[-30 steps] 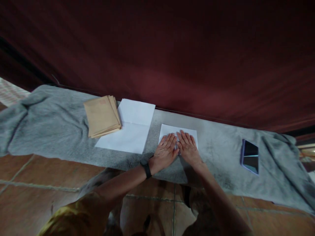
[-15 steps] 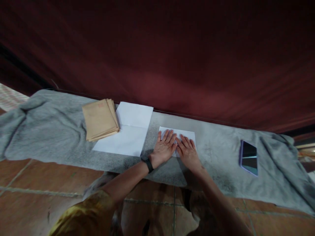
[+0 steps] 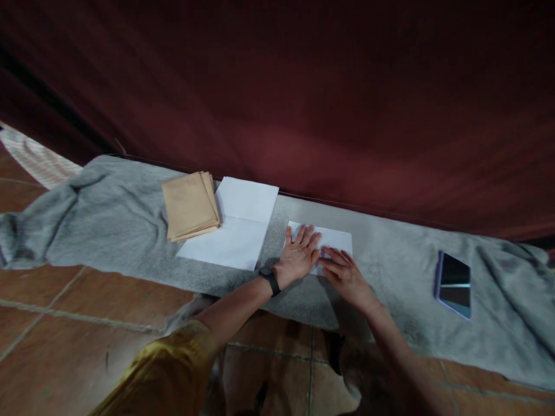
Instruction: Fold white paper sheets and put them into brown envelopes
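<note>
So, far left of small white sheet (image 3: 338,238): brown paper stack (image 3: 188,208), matte, edges fanned. Just left of it: large white paper (image 3: 234,245), smooth, 1 crease across. Left hand (image 3: 298,257) spread on sheet's left part, grasping nothing; right hand (image 3: 347,278) on right part, fingers loosely bent, no pinch visible. Step seems pressing sheet flat; next move likely calls for even pressure, left palm steadying. Beneath sheet: plush grey blanket (image 3: 399,271). Well right: glossy, rectangular phone (image 3: 455,286).
</note>
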`<action>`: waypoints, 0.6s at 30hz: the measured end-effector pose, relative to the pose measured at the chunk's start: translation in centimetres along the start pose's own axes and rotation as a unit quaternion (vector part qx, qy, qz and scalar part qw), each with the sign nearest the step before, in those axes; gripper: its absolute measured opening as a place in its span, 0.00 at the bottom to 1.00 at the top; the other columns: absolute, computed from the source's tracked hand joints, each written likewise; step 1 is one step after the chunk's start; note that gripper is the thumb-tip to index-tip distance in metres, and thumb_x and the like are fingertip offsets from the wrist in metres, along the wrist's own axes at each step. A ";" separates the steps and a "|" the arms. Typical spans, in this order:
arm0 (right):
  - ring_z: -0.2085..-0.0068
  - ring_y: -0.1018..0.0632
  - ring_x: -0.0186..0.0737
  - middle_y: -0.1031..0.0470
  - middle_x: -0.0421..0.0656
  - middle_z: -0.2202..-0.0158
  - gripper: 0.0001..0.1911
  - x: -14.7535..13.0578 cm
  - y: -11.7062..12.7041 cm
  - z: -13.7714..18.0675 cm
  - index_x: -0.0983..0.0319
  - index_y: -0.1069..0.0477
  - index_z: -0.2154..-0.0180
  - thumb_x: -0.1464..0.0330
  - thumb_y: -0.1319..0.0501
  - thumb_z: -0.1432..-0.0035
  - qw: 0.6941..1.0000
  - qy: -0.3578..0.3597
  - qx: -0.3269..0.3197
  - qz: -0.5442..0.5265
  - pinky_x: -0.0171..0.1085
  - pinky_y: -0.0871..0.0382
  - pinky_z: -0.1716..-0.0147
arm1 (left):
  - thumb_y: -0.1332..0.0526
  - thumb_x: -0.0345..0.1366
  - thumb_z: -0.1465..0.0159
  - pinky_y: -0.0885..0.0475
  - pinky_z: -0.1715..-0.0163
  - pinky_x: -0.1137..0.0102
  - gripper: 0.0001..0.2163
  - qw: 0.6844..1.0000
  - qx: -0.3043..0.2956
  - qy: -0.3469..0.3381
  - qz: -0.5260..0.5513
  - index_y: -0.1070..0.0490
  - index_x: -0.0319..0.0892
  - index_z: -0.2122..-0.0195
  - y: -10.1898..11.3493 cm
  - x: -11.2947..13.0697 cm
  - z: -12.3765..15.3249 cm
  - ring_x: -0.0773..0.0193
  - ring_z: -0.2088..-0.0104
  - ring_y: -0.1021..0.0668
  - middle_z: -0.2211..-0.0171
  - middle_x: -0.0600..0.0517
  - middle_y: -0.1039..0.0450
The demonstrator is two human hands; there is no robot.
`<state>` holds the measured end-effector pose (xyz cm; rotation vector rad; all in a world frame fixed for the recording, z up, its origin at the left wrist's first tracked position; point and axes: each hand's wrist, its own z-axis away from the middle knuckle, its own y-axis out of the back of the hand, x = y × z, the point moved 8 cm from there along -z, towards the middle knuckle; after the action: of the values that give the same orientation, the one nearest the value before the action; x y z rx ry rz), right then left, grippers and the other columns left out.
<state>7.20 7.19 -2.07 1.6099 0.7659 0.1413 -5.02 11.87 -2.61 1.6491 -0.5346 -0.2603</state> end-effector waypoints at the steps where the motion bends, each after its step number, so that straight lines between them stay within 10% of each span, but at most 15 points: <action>1: 0.35 0.31 0.47 0.31 0.45 0.36 0.18 0.1 0.0 0.0 0.52 0.25 0.45 0.67 0.47 0.30 1.000 0.004 0.000 -0.017 0.57 0.39 0.36 | 0.55 0.46 0.26 0.55 0.33 0.35 0.24 1.000 -0.002 0.002 -0.001 0.42 0.46 0.31 0.0 0.0 0.0 0.46 0.28 0.49 0.28 0.46 0.47; 7: 0.44 0.22 0.44 0.22 0.48 0.45 0.20 3.1 0.4 -0.2 0.58 0.24 0.47 0.60 0.51 0.29 0.986 -0.094 0.078 -0.111 0.47 0.28 0.42 | 0.54 0.45 0.26 0.54 0.33 0.36 0.25 1.000 -0.007 -0.013 -0.008 0.43 0.42 0.31 0.0 0.7 -0.1 0.46 0.28 0.47 0.28 0.43 0.48; 18: 0.31 0.39 0.52 0.41 0.53 0.30 0.28 2.6 -1.0 0.0 0.62 0.44 0.31 0.62 0.56 0.27 0.982 -0.092 0.047 0.160 0.55 0.40 0.36 | 0.55 0.39 0.26 0.52 0.30 0.50 0.25 0.995 -0.010 -0.090 -0.029 0.43 0.34 0.31 -0.2 2.3 0.1 0.53 0.30 0.41 0.29 0.41 0.46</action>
<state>8.82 8.56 -3.83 1.8011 0.3725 0.1851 -3.08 10.68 -2.56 1.6328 -0.6189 -0.4592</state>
